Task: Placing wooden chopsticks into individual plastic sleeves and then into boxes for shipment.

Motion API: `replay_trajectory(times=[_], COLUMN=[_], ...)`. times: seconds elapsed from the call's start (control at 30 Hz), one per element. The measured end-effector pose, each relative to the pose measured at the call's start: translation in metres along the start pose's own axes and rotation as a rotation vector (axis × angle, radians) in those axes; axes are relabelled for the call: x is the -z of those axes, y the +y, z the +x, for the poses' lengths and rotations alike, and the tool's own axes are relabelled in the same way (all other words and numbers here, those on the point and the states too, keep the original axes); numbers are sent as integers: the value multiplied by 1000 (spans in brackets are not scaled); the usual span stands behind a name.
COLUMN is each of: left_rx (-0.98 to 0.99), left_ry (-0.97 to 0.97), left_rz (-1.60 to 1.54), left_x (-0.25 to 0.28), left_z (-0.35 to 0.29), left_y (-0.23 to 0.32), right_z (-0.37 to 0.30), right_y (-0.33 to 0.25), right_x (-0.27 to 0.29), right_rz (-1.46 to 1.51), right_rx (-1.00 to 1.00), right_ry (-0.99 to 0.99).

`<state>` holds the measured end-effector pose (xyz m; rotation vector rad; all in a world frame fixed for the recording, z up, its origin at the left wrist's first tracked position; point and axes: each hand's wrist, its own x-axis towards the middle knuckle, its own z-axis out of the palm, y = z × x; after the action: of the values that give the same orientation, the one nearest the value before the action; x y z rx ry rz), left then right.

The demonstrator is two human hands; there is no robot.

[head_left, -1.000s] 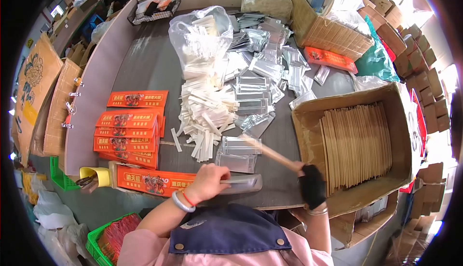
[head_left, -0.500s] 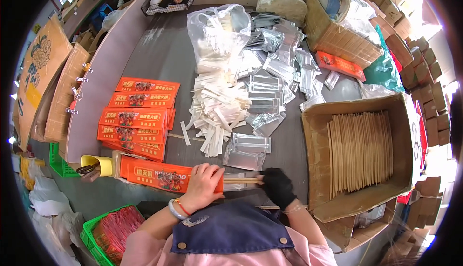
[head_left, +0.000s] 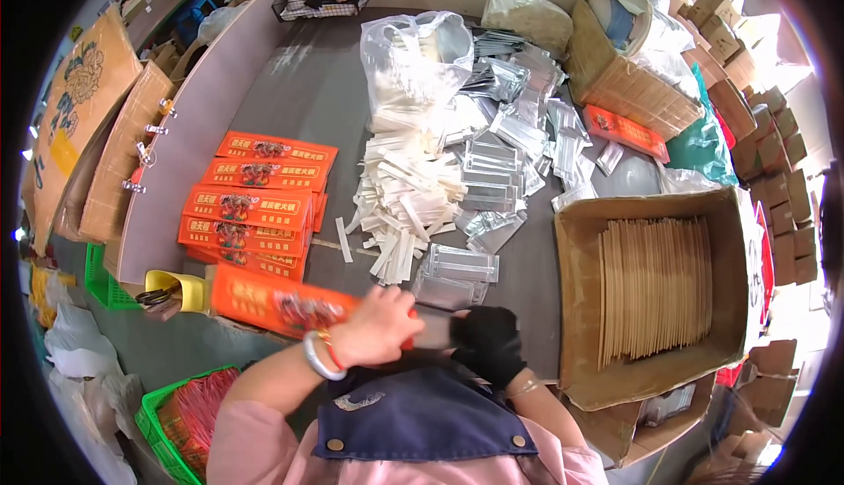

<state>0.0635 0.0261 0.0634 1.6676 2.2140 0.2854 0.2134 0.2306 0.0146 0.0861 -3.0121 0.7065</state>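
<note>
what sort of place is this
Probably a packing workshop: orange-red packets lie stacked on a walled worktable, an open carton holds rows of thin wooden sticks, and cardboard boxes are piled beyond on the right.

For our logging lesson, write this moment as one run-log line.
left hand: holding red packet | right hand: gloved, beside packet's right end | more packets: on table | sticks: in cardboard box

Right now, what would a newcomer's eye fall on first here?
Probably the overlapping bright orange-red packets on the left of the table. Next, the heap of pale strips spilling from a clear bag in the middle, then the cardboard box on the right, holding close-packed tan sticks.
</note>
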Motion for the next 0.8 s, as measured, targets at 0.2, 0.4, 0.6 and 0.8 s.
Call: replay_trajectory(times=[0.2, 0.4, 0.6, 0.8], left_rx=[416, 668, 605, 556], left_ry=[495, 443, 492, 366], left_rz=[193, -124, -305, -226], left_x=[33, -76, -78, -65], left_z=[-33, -46, -44, -41], left_y=[-63, -7, -21, -20], right_z=[-17, -13, -7, 26], right_y=[17, -5, -10, -33], right_x=[27, 32, 32, -40], right_rz=[-49, -50, -39, 61], right_rx=[-245, -191, -124, 69], right_ry=[93, 62, -62, 13])
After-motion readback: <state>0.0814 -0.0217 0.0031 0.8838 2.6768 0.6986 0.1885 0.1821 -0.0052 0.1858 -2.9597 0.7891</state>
